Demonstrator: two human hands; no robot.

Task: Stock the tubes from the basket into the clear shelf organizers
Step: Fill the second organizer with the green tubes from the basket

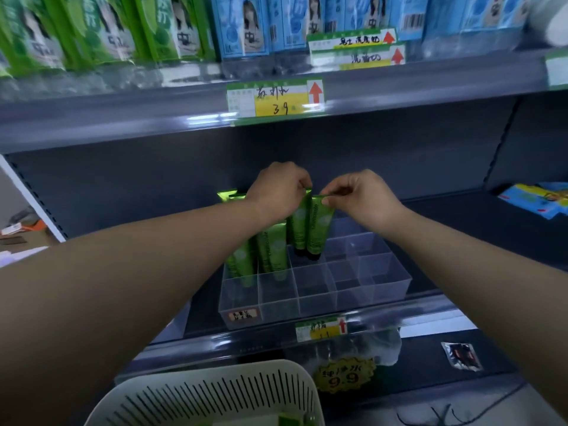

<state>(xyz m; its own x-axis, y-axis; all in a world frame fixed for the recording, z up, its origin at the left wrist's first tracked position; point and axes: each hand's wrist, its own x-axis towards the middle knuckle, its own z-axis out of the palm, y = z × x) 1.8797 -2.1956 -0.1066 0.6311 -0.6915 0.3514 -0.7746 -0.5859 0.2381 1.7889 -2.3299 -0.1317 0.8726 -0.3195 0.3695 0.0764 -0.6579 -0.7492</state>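
Note:
A clear divided organizer (319,298) stands on the dark middle shelf. Several green tubes stand cap-down in its left compartments (272,253). My left hand (279,187) pinches the crimped top of one green tube (299,224). My right hand (362,195) pinches the top of a second green tube (319,230) right beside it. Both tubes hang upright with their black caps at the organizer's middle cells. The pale slotted basket (215,398) sits at the bottom edge, with a bit of green showing inside.
The upper shelf carries green and blue boxed products (252,23) and price tags (276,98). Blue packets (534,199) lie at the right of the middle shelf. A small foil sachet (461,355) and a yellow price sign (345,375) are on the lower shelf.

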